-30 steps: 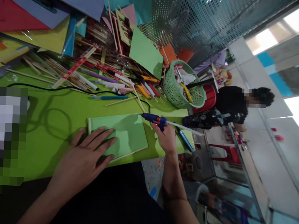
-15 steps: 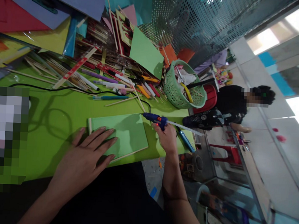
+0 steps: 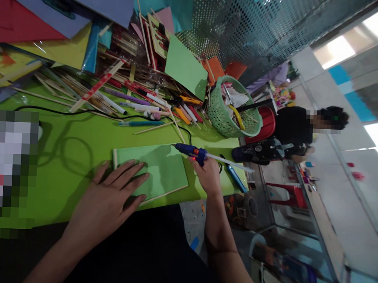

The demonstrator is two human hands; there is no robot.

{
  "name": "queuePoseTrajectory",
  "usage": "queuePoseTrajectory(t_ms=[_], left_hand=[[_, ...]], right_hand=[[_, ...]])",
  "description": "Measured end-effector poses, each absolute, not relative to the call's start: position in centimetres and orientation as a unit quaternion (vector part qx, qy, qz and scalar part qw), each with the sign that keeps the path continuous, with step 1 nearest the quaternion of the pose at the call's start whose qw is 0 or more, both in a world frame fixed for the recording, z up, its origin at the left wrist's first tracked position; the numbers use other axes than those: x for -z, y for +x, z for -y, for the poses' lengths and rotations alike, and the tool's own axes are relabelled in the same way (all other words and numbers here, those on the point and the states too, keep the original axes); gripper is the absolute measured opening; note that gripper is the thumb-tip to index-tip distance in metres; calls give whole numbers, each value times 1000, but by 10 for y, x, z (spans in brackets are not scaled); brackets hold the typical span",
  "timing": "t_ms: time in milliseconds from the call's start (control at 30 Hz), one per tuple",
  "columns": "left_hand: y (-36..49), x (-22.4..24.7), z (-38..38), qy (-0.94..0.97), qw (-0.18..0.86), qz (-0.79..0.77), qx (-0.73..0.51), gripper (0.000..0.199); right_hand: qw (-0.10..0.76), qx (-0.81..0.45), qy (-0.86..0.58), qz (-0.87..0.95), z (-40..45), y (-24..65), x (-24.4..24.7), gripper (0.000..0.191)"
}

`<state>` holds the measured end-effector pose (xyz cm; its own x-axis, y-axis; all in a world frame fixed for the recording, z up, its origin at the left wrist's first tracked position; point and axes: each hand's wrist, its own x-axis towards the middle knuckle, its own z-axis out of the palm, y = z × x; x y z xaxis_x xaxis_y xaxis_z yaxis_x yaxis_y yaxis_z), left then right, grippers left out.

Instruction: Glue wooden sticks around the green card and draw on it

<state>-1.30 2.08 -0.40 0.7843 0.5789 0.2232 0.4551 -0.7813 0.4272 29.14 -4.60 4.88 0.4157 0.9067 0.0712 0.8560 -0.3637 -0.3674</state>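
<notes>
A light green sheet [image 3: 165, 169] lies on the green table, with thin wooden strips along its left and near edges. My left hand [image 3: 111, 192] rests flat on the sheet's left part, fingers spread. In my right hand [image 3: 209, 173] is a blue hot glue gun [image 3: 188, 150], its small light glowing red and a clear glue stick poking out of the back. The gun's nozzle is at the sheet's far edge, right of the middle; whether it touches cannot be made out. My right fingers are partly hidden behind the handle.
Pens, markers and wooden sticks [image 3: 81, 91] are heaped along the back. A green basket [image 3: 221, 113] of tools stands at the back right. A blue utility knife [image 3: 236, 177] lies near the table's right edge. A black cord [image 3: 99, 111] crosses the table. Farther right is another person [image 3: 292, 129].
The glue gun in my right hand has moved slightly left along the sheet's far edge. My left hand stays on the sheet. The other person's arm has moved.
</notes>
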Motion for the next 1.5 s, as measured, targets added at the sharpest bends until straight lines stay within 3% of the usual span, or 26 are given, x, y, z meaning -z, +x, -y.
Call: queuePoseTrajectory(t_ms=[1067,1500], left_hand=[[-13,3,-20,930,173,-280,-162,46],[-15,3,-24,934,172,-275,-150,44]], right_hand=[[219,-103,-813,529,41,278,-51,41],[405,-185,-813,376,66,334,-44,45]])
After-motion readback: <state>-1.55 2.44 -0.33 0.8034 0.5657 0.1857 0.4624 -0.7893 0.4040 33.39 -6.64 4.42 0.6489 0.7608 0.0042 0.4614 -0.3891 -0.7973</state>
